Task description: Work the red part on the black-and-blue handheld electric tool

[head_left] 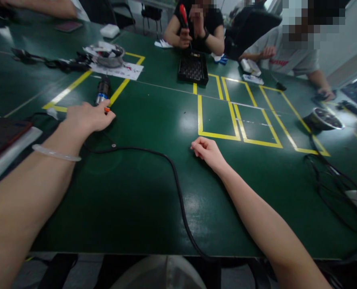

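My left hand (pixel 89 116), with a pale bracelet at its wrist, reaches to the left side of the table. Its fingers are closed round the near end of a dark electric screwdriver (pixel 103 90) with a blue band. A bit of orange shows beside the thumb, and the rest of the grip is hidden under the hand. A black cable (pixel 142 149) runs from near this hand across the table to its front edge. My right hand (pixel 207 151) rests on the green table top (pixel 130 200), fingers curled in, just below a yellow tape rectangle. Nothing shows in it.
Behind the screwdriver stands a metal bowl (pixel 112 56) of mixed items on printed paper (pixel 133 71). Across the table a person holds a red-handled tool (pixel 183 18) above a black tray (pixel 193 74). Another metal bowl (pixel 325 119) and tangled cables (pixel 325 172) are at the right.
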The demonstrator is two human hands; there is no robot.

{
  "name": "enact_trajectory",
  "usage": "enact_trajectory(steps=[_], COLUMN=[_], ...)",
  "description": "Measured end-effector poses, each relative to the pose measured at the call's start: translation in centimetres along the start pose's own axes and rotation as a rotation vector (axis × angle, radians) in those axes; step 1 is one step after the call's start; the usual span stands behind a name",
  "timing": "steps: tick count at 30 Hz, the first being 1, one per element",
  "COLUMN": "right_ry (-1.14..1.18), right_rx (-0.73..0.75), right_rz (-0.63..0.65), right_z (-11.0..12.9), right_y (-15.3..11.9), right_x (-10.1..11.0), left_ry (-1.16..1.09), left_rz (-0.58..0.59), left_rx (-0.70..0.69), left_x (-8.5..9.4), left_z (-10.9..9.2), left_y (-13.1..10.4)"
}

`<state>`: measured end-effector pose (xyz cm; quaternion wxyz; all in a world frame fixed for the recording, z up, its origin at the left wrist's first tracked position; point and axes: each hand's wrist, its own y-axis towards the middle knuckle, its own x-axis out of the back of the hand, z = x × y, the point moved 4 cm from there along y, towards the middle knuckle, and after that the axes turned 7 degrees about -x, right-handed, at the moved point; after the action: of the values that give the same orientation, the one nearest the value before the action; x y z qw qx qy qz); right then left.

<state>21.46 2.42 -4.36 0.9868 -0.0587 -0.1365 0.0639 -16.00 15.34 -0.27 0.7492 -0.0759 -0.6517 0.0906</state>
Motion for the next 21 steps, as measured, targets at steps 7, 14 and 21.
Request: enact_trajectory(steps=[7, 14, 21], right_ry=[-0.015, -0.041, -0.198], right_rx=[0.005, 0.074, 0.268], right_rz=[0.004, -0.079, 0.069], right_z=[0.1, 1.0, 2.7], right_y=[0.0, -0.4, -2.3], right_x=[0.0, 0.1, -2.6], left_ry=[0.08, 0.118, 0.104], left_rz=[-0.057, -0.125, -0.116], left_rx=[-0.098, -0.332, -0.57], left_x=[0.1, -0.3, -0.5], left_z=[-4.4, -10.6, -15.7], left_y=[-4.6, -9.5, -13.6])
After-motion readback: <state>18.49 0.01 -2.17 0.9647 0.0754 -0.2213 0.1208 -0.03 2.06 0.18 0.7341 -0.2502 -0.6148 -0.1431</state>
